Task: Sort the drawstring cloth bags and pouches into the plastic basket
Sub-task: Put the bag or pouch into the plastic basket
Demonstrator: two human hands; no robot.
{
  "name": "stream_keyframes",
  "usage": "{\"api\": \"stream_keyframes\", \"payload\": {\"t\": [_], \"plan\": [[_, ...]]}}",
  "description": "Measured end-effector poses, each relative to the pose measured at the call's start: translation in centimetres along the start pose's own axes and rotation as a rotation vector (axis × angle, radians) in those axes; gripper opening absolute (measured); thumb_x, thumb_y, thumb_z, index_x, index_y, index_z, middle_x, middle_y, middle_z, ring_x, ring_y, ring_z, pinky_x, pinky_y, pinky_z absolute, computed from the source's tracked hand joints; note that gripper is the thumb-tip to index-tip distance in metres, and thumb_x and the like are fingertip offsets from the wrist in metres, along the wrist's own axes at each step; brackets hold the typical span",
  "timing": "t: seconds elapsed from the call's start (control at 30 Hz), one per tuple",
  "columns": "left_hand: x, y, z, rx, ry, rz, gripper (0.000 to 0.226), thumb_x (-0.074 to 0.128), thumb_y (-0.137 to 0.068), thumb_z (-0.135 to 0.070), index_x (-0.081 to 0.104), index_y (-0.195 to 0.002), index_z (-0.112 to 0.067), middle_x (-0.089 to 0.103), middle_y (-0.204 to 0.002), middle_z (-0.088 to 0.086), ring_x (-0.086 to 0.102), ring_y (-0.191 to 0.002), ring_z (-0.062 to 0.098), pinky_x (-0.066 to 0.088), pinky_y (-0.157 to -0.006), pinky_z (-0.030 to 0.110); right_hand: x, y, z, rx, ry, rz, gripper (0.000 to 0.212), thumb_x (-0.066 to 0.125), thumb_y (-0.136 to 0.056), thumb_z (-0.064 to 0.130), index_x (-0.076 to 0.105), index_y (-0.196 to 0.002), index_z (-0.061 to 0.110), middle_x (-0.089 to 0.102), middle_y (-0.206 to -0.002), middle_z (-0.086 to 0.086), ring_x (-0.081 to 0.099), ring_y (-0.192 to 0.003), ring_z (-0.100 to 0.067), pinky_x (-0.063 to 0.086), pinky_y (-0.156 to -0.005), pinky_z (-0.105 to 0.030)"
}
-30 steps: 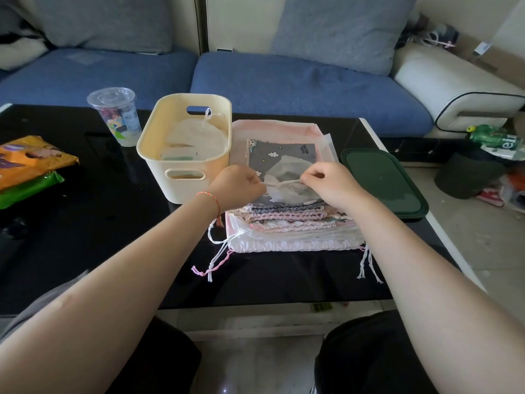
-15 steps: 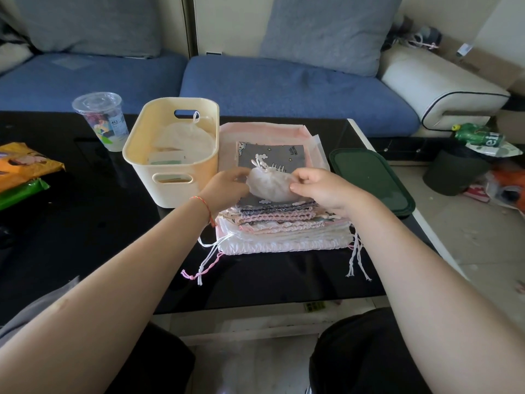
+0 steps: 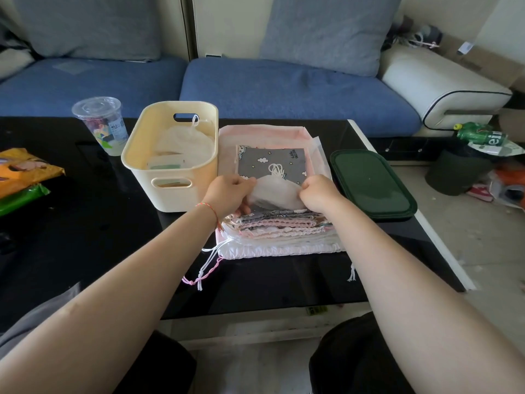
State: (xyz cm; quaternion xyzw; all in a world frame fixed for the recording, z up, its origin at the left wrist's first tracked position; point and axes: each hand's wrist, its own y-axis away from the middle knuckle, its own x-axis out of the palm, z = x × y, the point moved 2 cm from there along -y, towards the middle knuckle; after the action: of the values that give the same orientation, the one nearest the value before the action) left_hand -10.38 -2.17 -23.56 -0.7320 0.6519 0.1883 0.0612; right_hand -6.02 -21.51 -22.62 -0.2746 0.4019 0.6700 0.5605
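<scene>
Two hands meet over the stack of drawstring bags on the black bench, seen from the head camera. The left hand and the right hand each pinch one side of a small white pouch, so both grips are clamped on it. The pouch is thin, slightly see-through cloth, puffed into a rounded shape, with a looped white cord bunched at its far edge. It is held just above the top of the stack, right of the cream plastic basket.

The stack itself lies touching the basket's right wall; its top bag is grey with white clouds, and below it are gathered pink, grey and white edges, with pink and white cords trailing off the near left corner. Inside the basket lie another white pouch and a flat green-edged item. Left of the basket stands a lidded clear cup; right of the stack, away from the basket, lies a dark green lid.
</scene>
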Motion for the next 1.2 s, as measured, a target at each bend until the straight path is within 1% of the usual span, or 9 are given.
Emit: {"api": "stream_keyframes", "payload": {"t": [0.17,0.5,0.57,0.67,0.73,0.8,0.97,1.07,1.2], "plan": [[0.1,0.0,-0.1,-0.127,0.059,0.337,0.017,0.063,-0.093,-0.018,0.061,-0.097,-0.002,0.061,-0.067,0.005,0.053,-0.045,0.01,0.037,-0.039,0.018,-0.1,0.1,-0.2,0.036,0.073,0.022,0.03,0.041,-0.087,-0.003,0.033,-0.062,0.012,0.034,-0.066,-0.004,0.031,-0.057,-0.019,0.019,-0.049,-0.032],[1.3,-0.3,-0.8,-0.273,0.444,0.153,0.009,0.065,-0.086,0.004,0.057,-0.09,0.003,0.059,-0.08,0.015,0.067,-0.056,0.019,0.057,-0.051,0.023,-0.6,0.7,-0.5,0.032,0.126,0.085,0.03,0.047,-0.085,0.001,0.031,-0.062,0.012,0.03,-0.065,-0.004,0.028,-0.054,-0.019,0.018,-0.048,-0.029],[1.3,-0.4,-0.8,-0.231,0.394,0.088,0.017,0.069,-0.083,0.004,0.054,-0.089,-0.001,0.06,-0.091,0.019,0.067,-0.069,0.027,0.059,-0.053,0.028,-1.2,1.0,-0.3,0.03,0.085,0.066,0.011,0.049,-0.087,0.005,0.042,-0.08,0.011,0.044,-0.079,-0.006,0.04,-0.06,-0.019,0.025,-0.048,-0.029],[1.2,-0.7,-1.0,-0.033,0.152,-0.018,0.047,0.075,-0.079,0.0,0.052,-0.119,-0.007,0.064,-0.093,0.015,0.064,-0.076,0.027,0.058,-0.067,0.036,-2.6,1.2,0.2,-0.085,-0.112,0.051,0.054,0.056,-0.089,0.02,0.031,-0.137,0.017,0.041,-0.133,-0.005,0.051,-0.1,-0.021,0.038,-0.062,-0.028],[1.2,-0.6,-1.8,0.139,-0.041,-0.037,0.049,0.073,-0.081,-0.004,0.054,-0.126,-0.011,0.067,-0.094,0.01,0.063,-0.082,0.023,0.053,-0.079,0.035,-3.3,2.0,1.0,-0.215,-0.223,0.087,0.065,0.061,-0.088,0.027,0.028,-0.144,0.026,0.037,-0.138,0.004,0.048,-0.109,-0.016,0.04,-0.07,-0.025],[1.0,-0.4,-2.5,0.318,-0.321,-0.093,0.023,0.07,-0.084,-0.01,0.067,-0.106,-0.012,0.069,-0.091,0.006,0.062,-0.085,0.024,0.049,-0.08,0.031,-3.5,2.6,1.6,-0.287,-0.223,0.146,0.073,0.068,-0.086,0.027,0.028,-0.147,0.03,0.038,-0.131,0.011,0.047,-0.108,-0.012,0.037,-0.069,-0.016],[0.9,0.0,-2.9,0.523,-0.528,-0.206,0.006,0.062,-0.084,-0.006,0.066,-0.087,-0.003,0.065,-0.079,0.012,0.056,-0.079,0.034,0.035,-0.068,0.034,-3.3,2.4,2.0,-0.35,-0.022,0.058,0.065,0.082,-0.075,0.033,0.045,-0.129,0.028,0.055,-0.117,0.006,0.055,-0.088,-0.011,0.039,-0.058,-0.025],[0.7,0.0,-3.1,0.56,-0.53,-0.316,0.01,0.06,-0.083,-0.005,0.056,-0.074,-0.002,0.048,-0.064,0.006,0.049,-0.067,0.037,0.036,-0.06,0.04,-3.2,2.4,2.7,-0.374,0.053,0.02,0.047,0.083,-0.07,0.043,0.049,-0.097,0.026,0.053,-0.096,0.009,0.05,-0.077,-0.009,0.034,-0.057,-0.028],[0.4,0.5,-3.1,0.66,-0.561,-0.389,0.013,0.054,-0.086,-0.012,0.059,-0.078,-0.002,0.051,-0.062,0.009,0.052,-0.062,0.037,0.041,-0.053,0.04,-2.7,2.9,3.4,-0.39,0.104,-0.058,0.034,0.075,-0.08,0.026,0.042,-0.077,0.021,0.046,-0.08,0.007,0.042,-0.066,-0.012,0.028,-0.051,-0.026]]}}
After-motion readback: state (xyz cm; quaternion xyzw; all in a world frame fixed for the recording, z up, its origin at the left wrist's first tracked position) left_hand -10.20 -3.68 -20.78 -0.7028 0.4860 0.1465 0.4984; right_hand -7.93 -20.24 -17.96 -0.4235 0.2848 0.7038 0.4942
